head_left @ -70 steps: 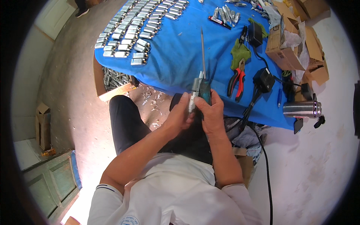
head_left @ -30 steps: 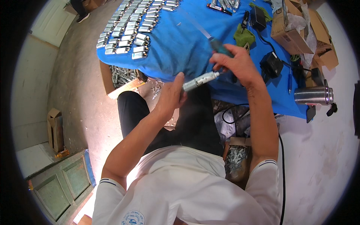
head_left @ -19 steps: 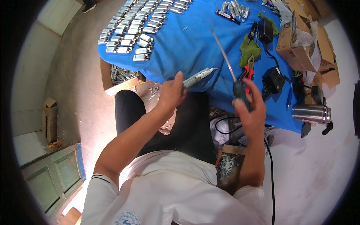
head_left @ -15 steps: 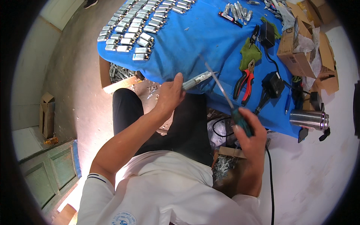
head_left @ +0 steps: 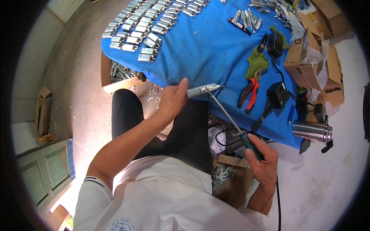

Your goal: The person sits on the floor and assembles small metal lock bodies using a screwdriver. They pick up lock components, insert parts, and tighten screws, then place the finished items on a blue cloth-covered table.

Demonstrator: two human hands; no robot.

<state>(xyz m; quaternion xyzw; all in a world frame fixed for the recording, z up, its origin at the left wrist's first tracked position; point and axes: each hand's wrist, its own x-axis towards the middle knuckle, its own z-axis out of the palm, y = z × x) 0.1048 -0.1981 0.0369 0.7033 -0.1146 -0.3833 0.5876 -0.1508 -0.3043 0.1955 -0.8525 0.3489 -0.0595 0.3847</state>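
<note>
My left hand [head_left: 173,98] is closed around one end of a slim silver-white device [head_left: 200,90] at the front edge of the blue cloth. A thin dark piece sticks out from the device's far end. In my right hand [head_left: 264,158] is a screwdriver [head_left: 226,113] with a dark green handle and a long metal shaft. Its tip meets the side of the device, near the far end; whether it is inside a gap I cannot tell. The fingers of both hands are wrapped round what they hold.
Rows of small silver cells [head_left: 140,29] lie on the blue-covered table [head_left: 192,50]. Red-handled pliers [head_left: 250,94], a green rag [head_left: 257,63] and black power adapters [head_left: 278,95] are at right. A steel flask [head_left: 312,131] lies by the edge. Open cartons hold scrap below.
My right hand has moved down slightly, and the screwdriver tip, formerly raised past the device, now touches it. The left hand stays closed on the device. The whole view has shifted slightly.
</note>
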